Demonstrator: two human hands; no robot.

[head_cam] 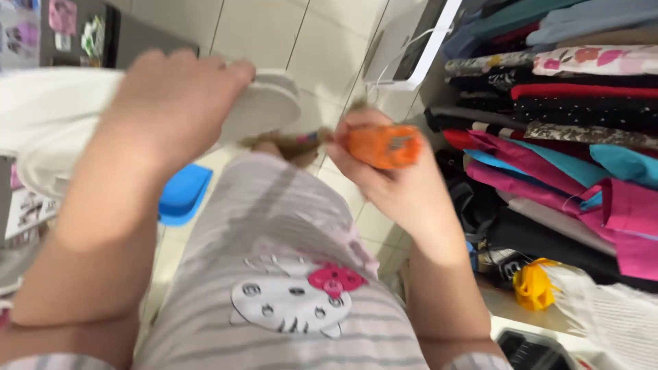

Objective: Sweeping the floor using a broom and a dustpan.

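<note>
- While the frame is motion-blurred, the head view still reads: left hand at 10 o'clock is curled over the edge of a white shoe sole, fingers wrapped on its top rim, holding it up over the tiled floor.
- Right hand sits just right of centre, closed around an orange tool (looks like a small brush or glue applicator, can't tell which). A brownish tip points to 9 o'clock, toward the sole's underside.
- Step, as I judge it: working the tool's tip along the sole's lower edge. Tip and sole look close; contact can't be confirmed through the blur.
- Next move likely calls for a steady left grip and a small controlled stroke from the right wrist.
- Sole: white, thick, rounded toe, ribbed side wall, seen from the side.
- Around: striped grey shirt with a cartoon cat patch at 6 o'clock, blue tray at 8 o'clock, stacked folded fabrics at 3 o'clock.
</note>
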